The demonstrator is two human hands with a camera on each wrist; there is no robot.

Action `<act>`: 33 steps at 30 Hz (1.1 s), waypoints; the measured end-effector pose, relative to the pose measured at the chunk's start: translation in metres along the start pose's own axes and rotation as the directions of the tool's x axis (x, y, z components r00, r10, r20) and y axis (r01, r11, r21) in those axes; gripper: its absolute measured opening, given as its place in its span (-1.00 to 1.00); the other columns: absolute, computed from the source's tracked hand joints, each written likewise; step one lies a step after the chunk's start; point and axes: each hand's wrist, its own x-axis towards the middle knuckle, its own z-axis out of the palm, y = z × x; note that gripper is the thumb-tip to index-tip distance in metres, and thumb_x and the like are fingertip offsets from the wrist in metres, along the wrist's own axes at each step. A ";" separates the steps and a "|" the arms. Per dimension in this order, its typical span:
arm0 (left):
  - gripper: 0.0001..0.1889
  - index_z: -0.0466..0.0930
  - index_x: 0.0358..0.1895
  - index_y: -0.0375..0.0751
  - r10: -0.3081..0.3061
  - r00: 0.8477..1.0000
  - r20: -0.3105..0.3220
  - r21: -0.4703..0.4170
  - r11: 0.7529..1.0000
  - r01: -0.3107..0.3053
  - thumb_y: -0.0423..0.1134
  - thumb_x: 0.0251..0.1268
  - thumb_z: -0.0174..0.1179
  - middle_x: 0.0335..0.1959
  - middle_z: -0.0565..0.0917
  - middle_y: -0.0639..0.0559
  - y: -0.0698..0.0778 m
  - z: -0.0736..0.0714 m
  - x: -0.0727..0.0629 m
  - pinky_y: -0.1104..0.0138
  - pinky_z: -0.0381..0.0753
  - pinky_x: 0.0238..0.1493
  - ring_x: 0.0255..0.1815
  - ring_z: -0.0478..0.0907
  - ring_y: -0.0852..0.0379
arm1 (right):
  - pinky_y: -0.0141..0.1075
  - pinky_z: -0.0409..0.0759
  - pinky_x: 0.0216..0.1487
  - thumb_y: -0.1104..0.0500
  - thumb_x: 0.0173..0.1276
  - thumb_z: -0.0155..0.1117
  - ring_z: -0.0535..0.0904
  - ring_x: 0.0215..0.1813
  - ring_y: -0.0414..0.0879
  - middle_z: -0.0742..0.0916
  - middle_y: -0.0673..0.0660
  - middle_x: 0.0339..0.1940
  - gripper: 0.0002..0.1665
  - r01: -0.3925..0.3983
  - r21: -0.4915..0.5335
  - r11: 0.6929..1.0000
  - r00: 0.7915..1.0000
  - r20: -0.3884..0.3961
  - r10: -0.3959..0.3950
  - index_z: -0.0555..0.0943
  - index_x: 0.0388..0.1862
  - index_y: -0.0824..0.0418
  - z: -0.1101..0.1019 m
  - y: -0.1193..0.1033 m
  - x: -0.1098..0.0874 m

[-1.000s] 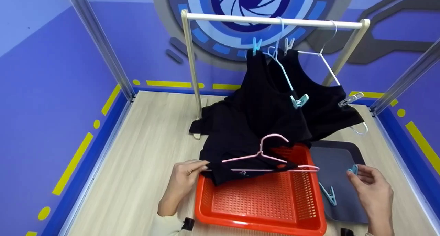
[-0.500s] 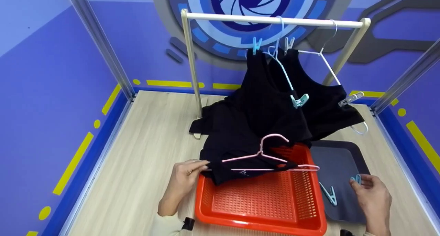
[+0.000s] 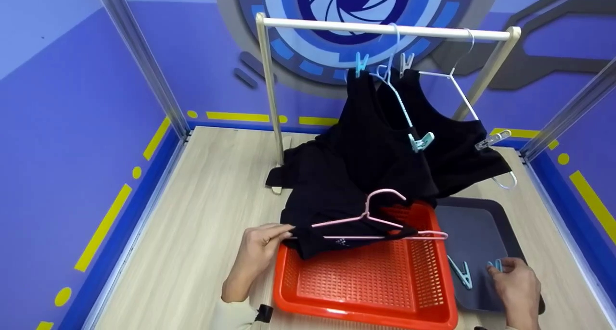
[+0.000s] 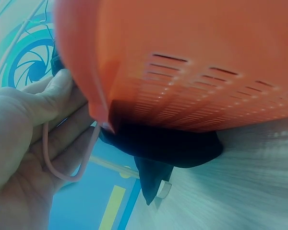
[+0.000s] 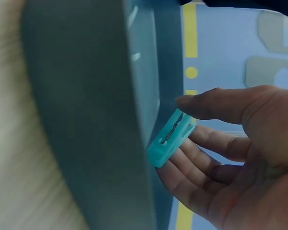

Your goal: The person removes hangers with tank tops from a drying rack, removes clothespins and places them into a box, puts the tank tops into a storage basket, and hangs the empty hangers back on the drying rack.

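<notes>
My left hand point(image 3: 257, 248) pinches the left shoulder of a black garment point(image 3: 313, 246), where the end of a pink hanger point(image 4: 62, 178) loops beside the fingers. The hanger point(image 3: 366, 216) lies threaded through the garment, over the red basket point(image 3: 365, 314), its hook upright. Between the thumb and fingers of my right hand point(image 3: 519, 282) is a teal clothespin point(image 5: 172, 139), held over the dark grey tray point(image 3: 469, 219). Another teal clothespin point(image 3: 463, 275) lies on the tray's left side.
Behind the basket stands a wooden rack point(image 3: 337, 25). From it hang a blue hanger point(image 3: 400, 101) and a white hanger point(image 3: 463, 96) with black garments point(image 3: 380, 142), fastened by clothespins point(image 3: 421, 142). Wall panels border the wooden table point(image 3: 202, 214).
My right hand has moved down and toward me over the tray with the clothespin. The left hand, pink hanger and garment stay in place.
</notes>
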 end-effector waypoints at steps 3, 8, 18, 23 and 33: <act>-0.76 0.86 -0.15 -0.33 -0.004 1.000 0.001 -0.009 1.000 0.004 -0.60 0.11 0.47 -0.23 0.85 -0.04 0.000 0.000 -0.001 0.39 0.74 -0.07 -0.24 0.83 0.00 | 0.25 0.50 0.06 0.30 0.37 0.40 0.60 0.02 0.48 0.69 0.56 -0.07 -0.50 -0.007 -0.020 1.000 1.000 0.012 0.007 0.48 0.10 0.65 0.004 0.004 0.001; -0.78 0.86 -0.14 -0.34 -0.003 1.000 0.002 -0.018 1.000 0.003 -0.59 0.14 0.46 -0.23 0.85 -0.05 0.001 0.000 -0.001 0.39 0.74 -0.07 -0.25 0.83 -0.03 | 0.27 0.49 0.11 0.33 0.35 0.40 0.60 -0.01 0.45 0.69 0.55 -0.13 -0.51 -0.031 -0.055 0.998 0.999 0.035 0.033 0.47 0.08 0.67 0.011 0.008 0.002; -0.75 0.87 -0.16 -0.32 -0.004 1.000 -0.010 0.010 1.000 0.004 -0.59 0.08 0.50 -0.23 0.85 -0.05 0.001 0.000 0.000 0.37 0.75 -0.08 -0.23 0.83 0.01 | 0.30 0.45 0.24 0.31 0.36 0.41 0.56 0.12 0.49 0.65 0.61 0.01 -0.44 -0.090 -0.089 0.992 0.994 0.048 0.095 0.45 0.15 0.69 0.018 0.012 0.005; -0.77 0.87 -0.16 -0.32 -0.016 1.000 -0.015 0.013 1.000 0.016 -0.58 0.09 0.50 -0.23 0.85 -0.04 0.003 0.000 -0.001 0.35 0.76 -0.10 -0.24 0.83 0.01 | 0.33 0.43 0.25 0.30 0.32 0.42 0.54 0.11 0.54 0.63 0.65 0.00 -0.41 -0.043 -0.087 0.995 0.998 0.040 0.047 0.45 0.13 0.73 0.017 0.015 0.004; -0.77 0.86 -0.16 -0.33 -0.002 1.000 -0.018 0.003 1.000 0.002 -0.58 0.10 0.50 -0.23 0.85 -0.06 0.004 0.000 0.000 0.33 0.76 -0.09 -0.24 0.83 -0.01 | 0.35 0.45 0.21 0.26 0.24 0.47 0.52 0.09 0.61 0.63 0.67 -0.03 -0.40 0.016 -0.091 0.996 1.000 0.017 -0.014 0.49 0.05 0.71 0.016 0.018 0.003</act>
